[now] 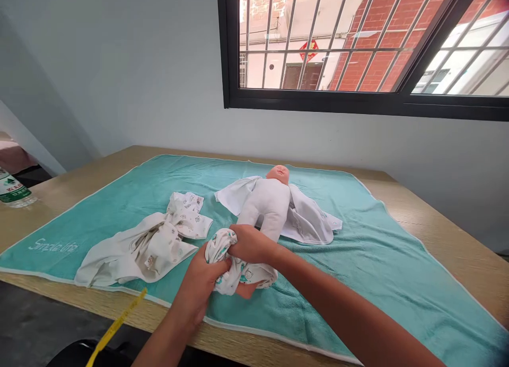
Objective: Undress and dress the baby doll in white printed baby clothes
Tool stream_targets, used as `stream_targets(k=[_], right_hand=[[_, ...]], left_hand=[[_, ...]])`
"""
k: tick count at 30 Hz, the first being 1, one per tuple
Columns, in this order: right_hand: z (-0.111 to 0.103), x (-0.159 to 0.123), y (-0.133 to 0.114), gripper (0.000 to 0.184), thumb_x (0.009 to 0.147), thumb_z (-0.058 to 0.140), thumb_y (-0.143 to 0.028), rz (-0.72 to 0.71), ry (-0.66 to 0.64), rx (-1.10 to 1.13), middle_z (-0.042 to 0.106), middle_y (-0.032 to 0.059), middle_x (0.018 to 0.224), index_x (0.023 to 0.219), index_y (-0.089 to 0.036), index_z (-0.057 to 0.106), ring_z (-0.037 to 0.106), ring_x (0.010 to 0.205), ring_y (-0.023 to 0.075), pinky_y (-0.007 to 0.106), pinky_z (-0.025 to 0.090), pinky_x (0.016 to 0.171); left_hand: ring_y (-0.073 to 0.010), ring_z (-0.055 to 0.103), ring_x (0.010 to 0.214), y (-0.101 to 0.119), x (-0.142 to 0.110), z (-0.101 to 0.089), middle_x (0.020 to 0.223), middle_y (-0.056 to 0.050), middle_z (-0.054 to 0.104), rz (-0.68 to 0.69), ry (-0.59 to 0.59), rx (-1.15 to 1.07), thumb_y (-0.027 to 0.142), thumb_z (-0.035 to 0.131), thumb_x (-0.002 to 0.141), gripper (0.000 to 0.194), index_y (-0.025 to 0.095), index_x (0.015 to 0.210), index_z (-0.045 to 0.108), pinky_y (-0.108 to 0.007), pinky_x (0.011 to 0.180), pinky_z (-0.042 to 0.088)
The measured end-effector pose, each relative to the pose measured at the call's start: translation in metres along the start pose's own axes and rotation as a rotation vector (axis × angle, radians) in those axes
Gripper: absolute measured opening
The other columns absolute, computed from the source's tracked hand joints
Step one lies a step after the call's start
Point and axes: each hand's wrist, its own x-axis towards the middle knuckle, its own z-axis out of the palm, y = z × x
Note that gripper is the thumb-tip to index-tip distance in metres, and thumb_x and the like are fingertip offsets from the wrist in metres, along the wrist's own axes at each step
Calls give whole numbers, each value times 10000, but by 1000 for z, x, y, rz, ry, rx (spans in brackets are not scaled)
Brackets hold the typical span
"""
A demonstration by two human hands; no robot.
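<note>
A baby doll (265,197) with a white cloth body lies on its back, its head at the far side and its legs toward me. A white baby garment with a green print (220,244) is bunched around the doll's lower legs, and one bare foot (245,290) shows below it. My left hand (199,282) grips the bunched cloth from the left, thumb on top. My right hand (253,245) pinches the same garment from above. Part of the doll's legs is hidden behind my right hand and the cloth.
A teal towel (358,282) covers most of the wooden table (445,224). White cloth (308,216) spreads out beside the doll. Another printed baby garment (147,245) lies at left. A plastic bottle (15,189) stands at far left; a yellow strap (115,327) hangs near the front edge.
</note>
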Motion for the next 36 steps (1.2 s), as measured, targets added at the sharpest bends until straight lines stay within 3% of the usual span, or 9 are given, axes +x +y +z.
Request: stream_targets(k=[3,7,9,13,16,21,26,31,36], right_hand=[[3,0,-4,205,714,588,-288,-72,-149,-188,668,83,890,872,-161,613,604,737,204,263,376,574],[5,0,-10,360,700,629,-508,-166,-294,-292,676,84,879,867,-189,644,634,732,242,290,405,573],[6,-1,-12,362,711,613,-531,-171,-302,-316,684,81,879,853,-201,655,643,739,250,296,410,576],[10,-6,-13,225,744,587,-395,-90,-194,-308,697,71,908,836,-204,662,651,784,240,283,393,592],[12,-10,-11,197,739,598,-380,-82,-137,-273,689,60,888,792,-197,649,634,758,213,270,357,585],[13,-19,-11,220,724,644,-409,-78,-18,-151,646,14,823,727,-195,595,575,694,156,255,286,562],[10,-38,-19,251,722,687,-423,-59,116,17,622,-14,916,831,-216,598,570,754,136,243,311,618],[11,-50,-27,173,749,661,-341,9,168,164,605,-22,940,854,-224,590,579,820,146,256,366,708],[12,-53,-23,136,798,578,-266,76,229,341,610,-6,966,928,-226,581,580,869,167,287,413,775]], left_hand=[[-241,640,804,-8,-10,3,890,-49,705,-68,44,-49,307,702,661,498,159,1126,602,-292,653,477],[-266,625,819,-19,-11,-12,831,-47,690,-33,145,354,339,691,651,365,167,967,630,-302,650,452],[-277,619,848,-25,-11,-22,838,-50,681,-4,162,504,322,659,665,293,173,915,628,-314,680,447],[-272,616,888,-38,-12,-30,889,-55,670,48,243,531,297,581,710,239,186,919,621,-323,725,442],[-245,625,804,-42,-12,-25,863,-41,679,9,276,414,322,557,745,270,205,980,619,-305,664,440],[-211,639,676,-30,-18,-7,848,-44,697,-99,363,-43,335,635,691,438,200,1107,605,-267,540,445],[-169,641,666,-30,-32,5,862,-33,704,-9,382,-334,275,754,604,542,190,1123,622,-232,559,465],[-170,647,699,-41,-32,10,860,-32,708,26,413,-482,243,759,608,545,189,1136,633,-248,609,494],[-223,661,765,-48,-12,16,889,-61,711,20,180,-415,279,726,638,508,169,1125,635,-307,660,506]])
